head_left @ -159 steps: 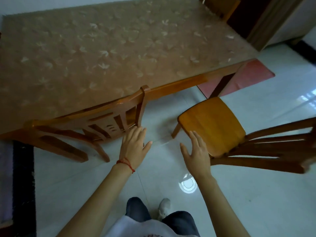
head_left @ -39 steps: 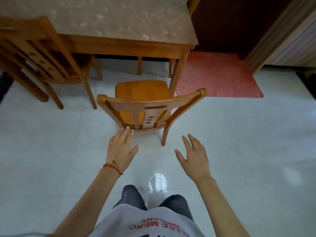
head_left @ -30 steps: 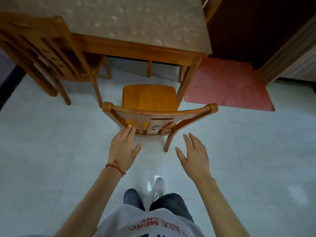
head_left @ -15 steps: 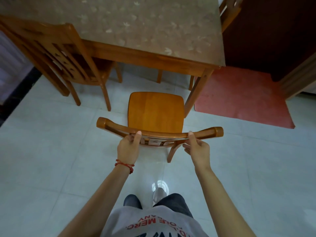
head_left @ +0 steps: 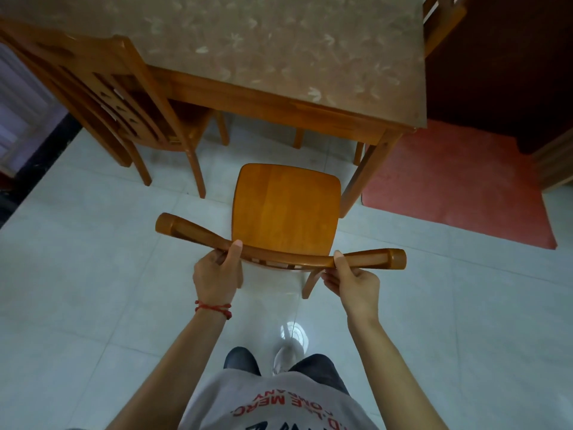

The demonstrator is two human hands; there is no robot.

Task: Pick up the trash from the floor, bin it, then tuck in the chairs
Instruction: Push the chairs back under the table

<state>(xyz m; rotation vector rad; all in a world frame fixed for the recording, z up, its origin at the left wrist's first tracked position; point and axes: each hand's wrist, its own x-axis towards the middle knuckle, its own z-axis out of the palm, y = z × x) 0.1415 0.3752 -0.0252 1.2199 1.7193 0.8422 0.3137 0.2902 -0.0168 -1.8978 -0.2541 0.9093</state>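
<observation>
We see only thumbs on the near chair (head_left: pixel 285 209)'s top rail; left hand (head_left: pixel 214 274) and right hand (head_left: pixel 353 282) fingers curl out of sight beneath. Its front legs hide under the seat. Table (head_left: pixel 266 97) is cut off top and left. Far-right chair (head_left: pixel 440 23) mostly off frame. Shirt print (head_left: pixel 279 408) partly unreadable.

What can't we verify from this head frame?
- Fingers of the left hand and right hand: curled under the top rail of the near chair.
- Near chair's front legs: hidden by its seat.
- Tucked chair: seat mostly under the table.
- Bin: out of frame.
</observation>
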